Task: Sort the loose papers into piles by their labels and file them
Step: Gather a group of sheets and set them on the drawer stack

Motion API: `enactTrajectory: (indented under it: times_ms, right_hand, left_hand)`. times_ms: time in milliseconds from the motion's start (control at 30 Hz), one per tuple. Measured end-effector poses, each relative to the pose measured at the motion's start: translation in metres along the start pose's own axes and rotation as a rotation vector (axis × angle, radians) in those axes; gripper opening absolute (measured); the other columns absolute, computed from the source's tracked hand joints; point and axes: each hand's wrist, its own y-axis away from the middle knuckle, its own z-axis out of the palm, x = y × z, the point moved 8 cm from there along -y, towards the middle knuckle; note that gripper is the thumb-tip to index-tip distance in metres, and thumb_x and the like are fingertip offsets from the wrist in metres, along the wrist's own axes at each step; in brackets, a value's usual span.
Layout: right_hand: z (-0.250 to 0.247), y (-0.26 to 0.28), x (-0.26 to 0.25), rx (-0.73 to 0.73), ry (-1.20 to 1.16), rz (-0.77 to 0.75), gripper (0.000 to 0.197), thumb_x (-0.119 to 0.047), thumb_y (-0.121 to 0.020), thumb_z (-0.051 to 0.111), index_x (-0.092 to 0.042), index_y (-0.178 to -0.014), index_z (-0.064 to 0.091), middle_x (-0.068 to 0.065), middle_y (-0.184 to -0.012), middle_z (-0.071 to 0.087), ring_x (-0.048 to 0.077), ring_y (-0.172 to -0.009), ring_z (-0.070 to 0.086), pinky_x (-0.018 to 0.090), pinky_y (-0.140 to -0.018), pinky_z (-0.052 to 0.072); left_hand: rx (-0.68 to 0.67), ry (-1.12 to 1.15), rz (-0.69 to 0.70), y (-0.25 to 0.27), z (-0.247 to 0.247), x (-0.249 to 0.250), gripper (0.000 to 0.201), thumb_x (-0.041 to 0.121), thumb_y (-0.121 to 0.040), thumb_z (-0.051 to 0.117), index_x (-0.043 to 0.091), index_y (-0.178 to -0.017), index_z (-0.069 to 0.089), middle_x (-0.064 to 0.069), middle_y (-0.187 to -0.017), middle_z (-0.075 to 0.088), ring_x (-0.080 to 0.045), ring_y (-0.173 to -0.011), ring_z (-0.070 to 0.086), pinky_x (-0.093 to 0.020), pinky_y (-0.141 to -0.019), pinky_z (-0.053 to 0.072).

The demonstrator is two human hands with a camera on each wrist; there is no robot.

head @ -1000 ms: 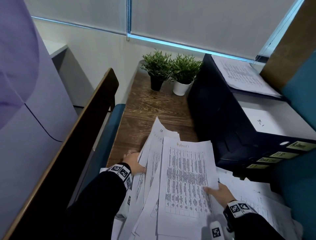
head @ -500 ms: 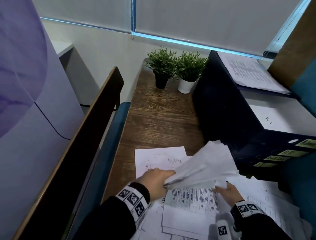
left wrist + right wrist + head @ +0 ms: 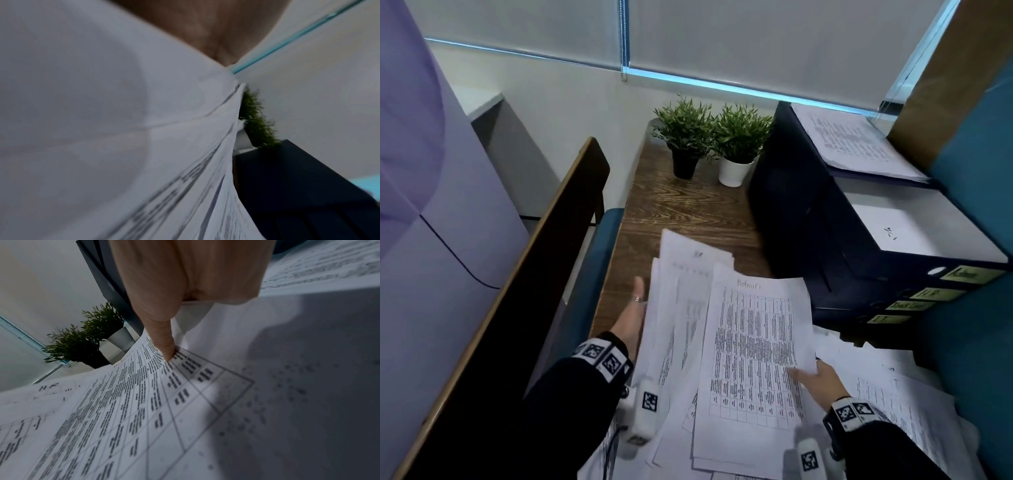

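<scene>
A fanned stack of printed papers hangs above the wooden desk; its top sheet carries a table and the handwritten label "Admin". My left hand is at the stack's left edge, thumb sticking up clear of the paper, fingers hidden beneath the sheets. My right hand pinches the stack's right edge, and its thumb presses on the table sheet. A sheet marked "HR" peeks out behind. Dark binders with yellow spine labels lie stacked at the right.
More loose papers lie spread under my right arm. Two potted plants stand at the desk's far end. A sheaf of pages rests on the rear binder. A dark wooden partition runs along the left.
Half a second ago my left hand gripped a bunch of sheets folded over to the right. Now the sheets lie fanned with the Admin sheet on top, and the left hand has opened at their left edge.
</scene>
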Motion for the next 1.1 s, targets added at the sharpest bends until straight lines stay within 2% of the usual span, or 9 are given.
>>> enactTrajectory:
  times_ms: [67,233,367,467,600,667,833,1000,1100]
  right_hand:
    - [-0.003,0.005,-0.004,0.008,-0.014,-0.017,0.051,-0.019,-0.090,0.058,0.006,-0.130,0.040,0.017,-0.128,0.050,0.033,-0.123,0.045,0.037,-0.104,0.033]
    - [0.000,0.002,-0.003,-0.015,-0.027,-0.010,0.068,-0.026,-0.089,0.060,0.006,-0.139,0.027,0.019,-0.145,0.035,0.032,-0.133,0.034,0.038,-0.109,0.027]
    - [-0.001,-0.001,-0.001,0.000,-0.012,-0.006,0.072,-0.031,-0.085,0.064,0.004,-0.139,0.031,0.018,-0.144,0.037,0.032,-0.132,0.037,0.041,-0.111,0.028]
    - [0.000,0.001,0.000,-0.006,-0.009,0.012,0.075,-0.034,-0.083,0.066,0.003,-0.138,0.033,0.018,-0.143,0.039,0.032,-0.131,0.039,0.043,-0.111,0.030]
    - [-0.001,0.006,-0.007,-0.015,-0.042,0.023,0.077,-0.030,-0.086,0.063,0.004,-0.142,0.023,0.018,-0.149,0.028,0.032,-0.137,0.029,0.040,-0.112,0.023]
    - [-0.001,0.006,-0.009,-0.035,-0.075,0.017,0.072,-0.025,-0.087,0.062,0.009,-0.139,0.024,0.021,-0.148,0.029,0.033,-0.136,0.029,0.039,-0.110,0.024]
    - [-0.005,0.015,-0.014,-0.048,-0.123,0.007,0.064,-0.019,-0.089,0.060,0.009,-0.137,0.029,0.022,-0.144,0.034,0.035,-0.134,0.032,0.039,-0.108,0.027]
    - [-0.010,0.020,-0.015,-0.034,-0.138,-0.012,0.058,-0.016,-0.087,0.061,0.010,-0.132,0.035,0.024,-0.138,0.042,0.036,-0.129,0.037,0.039,-0.106,0.029]
    - [-0.011,0.018,-0.007,-0.048,-0.154,-0.029,0.074,-0.026,-0.086,0.063,0.006,-0.140,0.024,0.020,-0.147,0.031,0.034,-0.136,0.029,0.043,-0.111,0.023]
  left_hand:
    - [0.169,0.106,-0.076,-0.016,-0.026,-0.005,0.084,0.074,-0.085,0.013,0.009,-0.114,0.060,-0.019,-0.115,0.064,-0.034,-0.105,0.060,-0.044,-0.093,0.045]
    - [0.287,-0.110,-0.166,-0.023,-0.035,-0.008,0.044,0.025,-0.094,0.046,-0.004,-0.126,0.054,-0.024,-0.121,0.059,-0.036,-0.091,0.063,-0.050,-0.096,0.046]
    - [0.517,-0.724,-0.126,-0.019,-0.032,0.004,0.041,0.011,-0.101,0.029,-0.006,-0.138,0.032,-0.026,-0.143,0.033,-0.037,-0.131,0.036,-0.033,-0.106,0.033]
    - [0.637,-1.083,-0.110,-0.018,-0.020,0.007,0.052,0.020,-0.093,0.050,0.009,-0.139,0.030,-0.017,-0.145,0.021,-0.035,-0.129,0.026,-0.037,-0.110,0.026]
    - [0.664,-0.838,-0.086,-0.017,-0.017,0.001,0.096,0.028,-0.074,0.075,0.011,-0.145,0.012,-0.016,-0.147,0.012,-0.037,-0.129,0.028,-0.040,-0.110,0.026]
    - [0.663,-0.732,-0.075,-0.018,-0.017,0.001,0.094,0.020,-0.074,0.076,0.006,-0.144,0.015,-0.022,-0.145,0.020,-0.039,-0.128,0.035,-0.040,-0.109,0.031]
    - [0.577,-0.951,0.064,-0.023,-0.010,0.013,0.034,0.017,-0.084,0.063,0.003,-0.115,0.058,-0.018,-0.116,0.062,-0.031,-0.106,0.058,-0.028,-0.079,0.042]
    - [0.570,-0.937,0.190,-0.011,0.000,0.027,0.028,0.008,-0.084,0.060,-0.002,-0.110,0.059,-0.020,-0.112,0.063,-0.033,-0.103,0.058,-0.029,-0.079,0.042]
    - [0.571,-0.858,0.342,0.004,0.014,0.050,0.022,0.010,-0.082,0.063,0.005,-0.103,0.059,-0.013,-0.104,0.065,-0.024,-0.087,0.057,-0.024,-0.071,0.042]
